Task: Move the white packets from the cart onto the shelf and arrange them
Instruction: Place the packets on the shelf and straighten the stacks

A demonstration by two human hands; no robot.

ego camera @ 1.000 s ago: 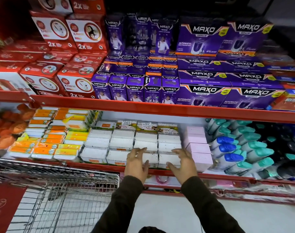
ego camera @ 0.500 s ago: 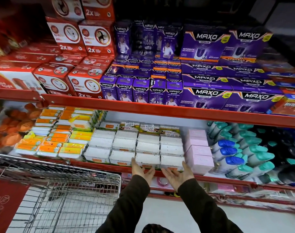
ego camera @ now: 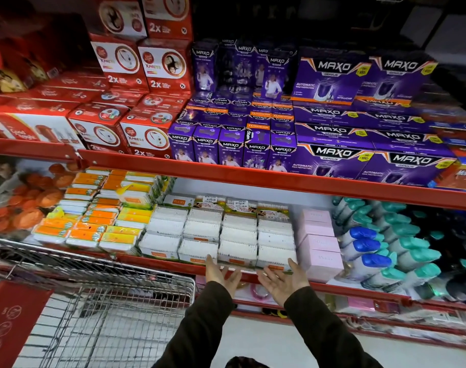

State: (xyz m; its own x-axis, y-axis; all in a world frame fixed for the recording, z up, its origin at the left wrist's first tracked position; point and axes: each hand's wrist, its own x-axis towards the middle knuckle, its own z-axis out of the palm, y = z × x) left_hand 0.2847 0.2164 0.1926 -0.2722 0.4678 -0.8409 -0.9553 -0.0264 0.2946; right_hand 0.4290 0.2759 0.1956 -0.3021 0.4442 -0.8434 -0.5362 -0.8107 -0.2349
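Note:
Several white packets [ego camera: 237, 235] lie in neat rows on the lower red shelf [ego camera: 173, 265], between yellow-orange packs and pink boxes. My left hand [ego camera: 221, 273] is at the shelf's front edge, palm turned inward, fingertips touching the front row of packets. My right hand [ego camera: 283, 281] is beside it, palm up and fingers spread, just below the front packets. Both hands hold nothing. The wire cart [ego camera: 107, 314] stands at lower left; no white packets show inside it.
Yellow and orange packs [ego camera: 93, 219] fill the shelf left of the white packets. Pink boxes [ego camera: 319, 243] and blue and teal bottles [ego camera: 385, 248] lie to the right. Red boxes [ego camera: 136, 75] and purple Maxo boxes [ego camera: 332, 160] crowd the upper shelf.
Both hands slid back off the tops of the front packets to the shelf edge and turned palms inward and upward. The camera view shifted slightly.

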